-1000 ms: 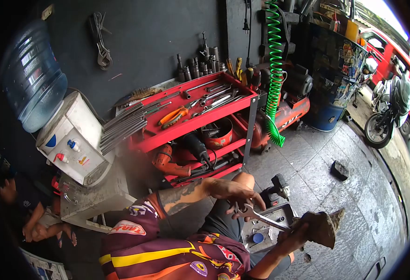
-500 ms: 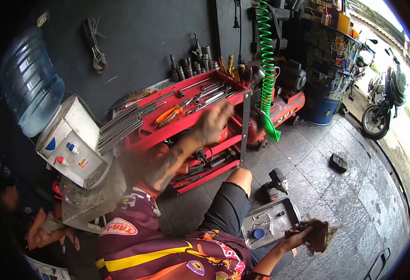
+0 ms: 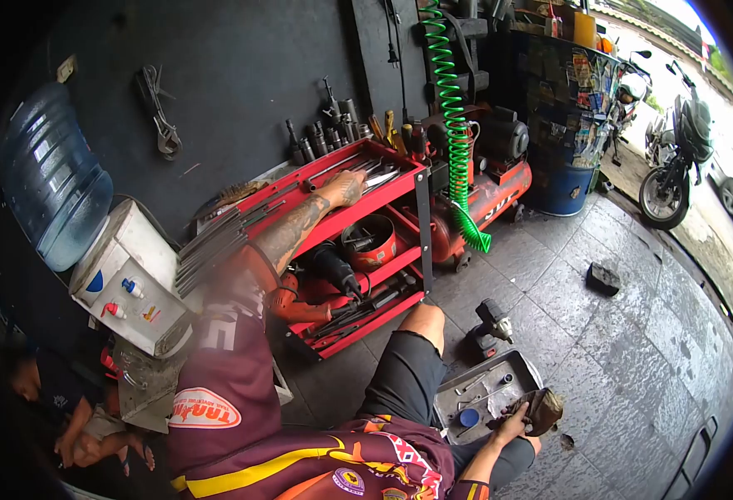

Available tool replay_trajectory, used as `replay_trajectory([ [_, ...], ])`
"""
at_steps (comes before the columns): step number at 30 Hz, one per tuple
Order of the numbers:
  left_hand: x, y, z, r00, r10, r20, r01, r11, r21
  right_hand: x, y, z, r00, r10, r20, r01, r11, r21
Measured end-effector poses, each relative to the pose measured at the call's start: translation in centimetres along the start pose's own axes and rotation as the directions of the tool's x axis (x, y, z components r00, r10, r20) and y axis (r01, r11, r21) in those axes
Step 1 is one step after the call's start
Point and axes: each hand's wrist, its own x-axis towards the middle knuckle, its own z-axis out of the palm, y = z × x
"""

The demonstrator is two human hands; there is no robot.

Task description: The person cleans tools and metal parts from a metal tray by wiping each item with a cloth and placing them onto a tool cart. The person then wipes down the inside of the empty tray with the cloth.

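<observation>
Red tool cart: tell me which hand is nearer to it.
Left. The left hand is at the top of the red tool cart, by the wrenches; the right hand is well away from the cart, holding a grimy object.

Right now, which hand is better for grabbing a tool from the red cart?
Probably the left hand: it is at the red cart, by the tools on top. The right hand is farther off, holding a grimy lump.

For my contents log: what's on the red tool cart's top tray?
Wrenches and metal rods overhanging one end show; the left hand and forearm hide whatever lies beneath them.
</observation>
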Motion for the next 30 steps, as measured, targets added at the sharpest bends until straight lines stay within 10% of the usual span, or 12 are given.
replay_trajectory([
  [6,1.8,0.0,0.1,0.986,0.156,-0.057,-0.139,0.961,0.238,2.5,2.8,0.1,0.973,-0.229,-0.004,0.229,0.969,0.097],
  [8,2.8,-1.5,0.9,0.958,0.252,-0.136,-0.211,0.942,0.260,2.2,1.5,-0.6,0.989,-0.062,-0.134,0.057,0.997,-0.042],
  [12,3.0,-1.0,-0.2,0.975,0.217,-0.038,-0.201,0.949,0.244,3.2,1.1,-2.1,0.949,-0.028,-0.315,0.109,0.964,0.243],
  [22,2.1,0.8,-1.4,0.992,0.124,0.035,-0.128,0.971,0.204,2.7,-0.3,-2.4,0.958,0.097,-0.271,-0.014,0.957,0.291],
  [25,2.3,-0.8,-1.4,0.985,0.081,0.149,-0.090,0.995,0.049,3.4,0.9,-1.9,0.981,0.071,-0.178,-0.055,0.994,0.094],
  [26,1.8,-0.9,-1.7,0.983,0.182,0.027,-0.183,0.978,0.101,5.0,4.0,-1.5,0.895,-0.225,-0.385,0.080,0.931,-0.357],
  [30,-5.7,4.5,-5.7,0.981,0.079,-0.176,-0.127,0.952,-0.280,4.0,2.6,-0.4,0.967,-0.011,-0.255,-0.122,0.860,-0.496],
])
